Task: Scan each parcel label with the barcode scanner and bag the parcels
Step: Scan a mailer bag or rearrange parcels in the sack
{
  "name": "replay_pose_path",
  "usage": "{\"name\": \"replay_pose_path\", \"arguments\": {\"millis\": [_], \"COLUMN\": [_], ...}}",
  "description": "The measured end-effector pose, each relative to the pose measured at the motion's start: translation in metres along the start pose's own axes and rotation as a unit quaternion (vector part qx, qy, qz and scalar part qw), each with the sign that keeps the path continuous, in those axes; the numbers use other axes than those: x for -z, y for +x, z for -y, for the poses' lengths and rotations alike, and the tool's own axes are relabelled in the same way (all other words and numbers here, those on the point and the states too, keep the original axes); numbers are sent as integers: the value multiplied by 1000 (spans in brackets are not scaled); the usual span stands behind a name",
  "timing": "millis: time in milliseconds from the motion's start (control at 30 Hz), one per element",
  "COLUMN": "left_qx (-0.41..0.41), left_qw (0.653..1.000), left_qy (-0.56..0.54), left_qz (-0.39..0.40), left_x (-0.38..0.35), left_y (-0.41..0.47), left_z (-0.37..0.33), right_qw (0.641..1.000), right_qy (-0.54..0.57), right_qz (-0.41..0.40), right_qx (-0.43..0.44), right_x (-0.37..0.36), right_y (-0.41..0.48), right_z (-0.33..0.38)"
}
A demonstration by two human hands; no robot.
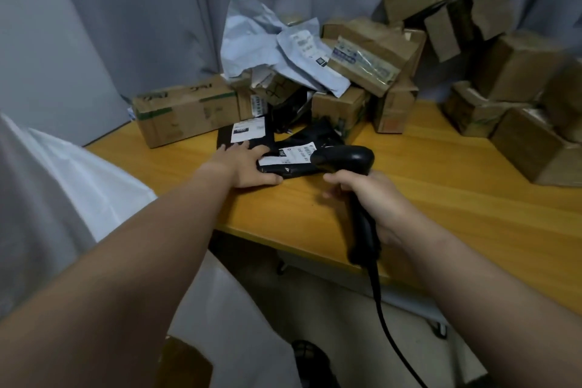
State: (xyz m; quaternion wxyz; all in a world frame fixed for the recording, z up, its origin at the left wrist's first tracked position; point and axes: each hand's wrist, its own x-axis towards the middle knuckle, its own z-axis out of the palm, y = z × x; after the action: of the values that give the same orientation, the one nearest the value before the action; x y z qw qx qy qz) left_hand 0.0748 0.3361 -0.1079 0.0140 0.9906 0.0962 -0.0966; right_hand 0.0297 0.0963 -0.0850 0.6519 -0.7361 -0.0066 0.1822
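Observation:
My right hand (371, 198) grips the handle of a black corded barcode scanner (346, 161), whose head points down at the white label (294, 153) of a black plastic parcel (283, 168) lying on the wooden table (441, 198). My left hand (247, 165) rests on that parcel's left end, fingers spread flat, thumb at its front edge. A second black parcel with a white label (247, 131) lies just behind my left hand.
Cardboard boxes (185, 113) and grey mailer bags (283, 50) are heaped at the back of the table. More boxes (519, 123) are stacked on the right. A large white bag (72, 198) stands at the left of the table. Grey curtain behind.

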Motion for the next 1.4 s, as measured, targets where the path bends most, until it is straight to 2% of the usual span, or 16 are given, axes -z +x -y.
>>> {"name": "replay_pose_path", "arguments": {"millis": [67, 167, 267, 367, 467, 600, 700, 833, 933, 1000, 1067, 1167, 1300, 1400], "left_qx": [-13, -42, -67, -106, -152, -177, -197, -245, -284, -289, -281, -276, -309, -211], "left_qw": [999, 997, 993, 983, 975, 974, 969, 954, 945, 948, 951, 954, 935, 934], "left_qy": [-32, 19, 75, 96, 55, -30, -77, -137, -135, -81, -18, -21, -152, -269], "left_qz": [-30, -60, -68, -113, -155, -141, -124, -102, -92, -109, -125, -120, -79, -103], "left_x": [-3, -3, 0, -7, -23, -40, -52, -60, -54, -46, -41, -40, -37, -31], "left_y": [0, -20, -50, -83, -110, -121, -119, -120, -120, -119, -120, -129, -147, -148], "left_z": [3, -5, -28, -55, -85, -127, -158, -197, -208, -203, -193, -174, -151, -152], "right_qw": [999, 998, 999, 999, 997, 996, 993, 972, 949, 916, 898, 901, 914, 924], "right_qy": [-35, -64, -31, 39, 76, 75, 10, -116, -245, -352, -404, -408, -376, -344], "right_qz": [2, 2, 4, -5, -24, -57, -109, -151, -158, -167, -161, -146, -149, -165], "right_qx": [8, 19, 11, -1, -11, -3, 52, 139, 122, 95, 62, 16, -29, -17], "right_x": [5, 18, 32, 47, 64, 88, 107, 127, 135, 143, 153, 161, 164, 164], "right_y": [0, -4, -16, -33, -55, -86, -104, -107, -104, -101, -99, -97, -97, -96], "right_z": [1, -1, -9, -19, -31, -45, -51, -58, -66, -68, -65, -54, -41, -33]}}
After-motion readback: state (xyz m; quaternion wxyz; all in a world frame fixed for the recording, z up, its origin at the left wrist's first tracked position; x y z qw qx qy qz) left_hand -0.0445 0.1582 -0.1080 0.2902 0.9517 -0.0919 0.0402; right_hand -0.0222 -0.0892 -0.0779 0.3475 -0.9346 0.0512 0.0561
